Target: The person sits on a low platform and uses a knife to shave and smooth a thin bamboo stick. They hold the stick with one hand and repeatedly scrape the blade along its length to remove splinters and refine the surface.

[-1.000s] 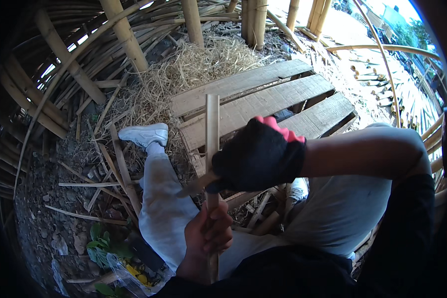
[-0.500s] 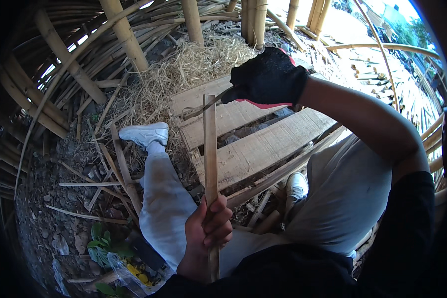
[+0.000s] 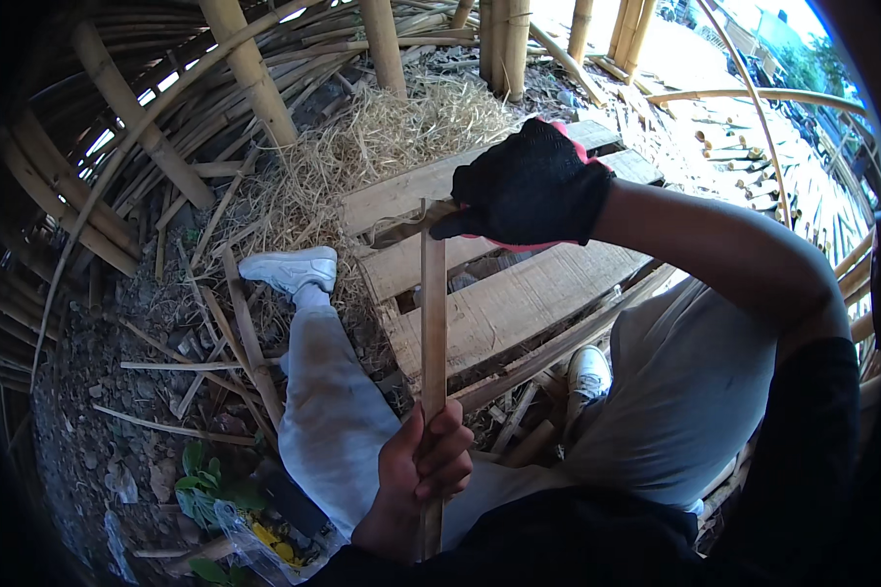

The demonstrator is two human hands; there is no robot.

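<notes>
My left hand (image 3: 429, 460), bare, is wrapped round the lower part of a flat bamboo strip (image 3: 434, 318) that stands nearly upright before me. At the strip's upper end is my right hand (image 3: 529, 186), in a black glove with red showing at its edges. Its fingers are closed on a narrow, knife-like blade (image 3: 394, 235) that points left across the strip. The glove hides the handle, so the exact kind of tool is unclear. A thin curl shows beside the blade. Below both hands stands a low wooden slatted platform (image 3: 509, 303).
Pale shavings (image 3: 362, 157) are heaped beyond the platform. Bamboo posts (image 3: 250, 73) and stacked poles stand behind. Loose bamboo pieces (image 3: 250, 333) lie left of my outstretched leg (image 3: 323, 382). A clear plastic bag (image 3: 264, 548) lies at the lower left, cut bamboo (image 3: 744, 161) at the far right.
The strip and my left hand have shifted slightly right and down. My right hand has turned and lowered a little, and the blade now shows its broader side.
</notes>
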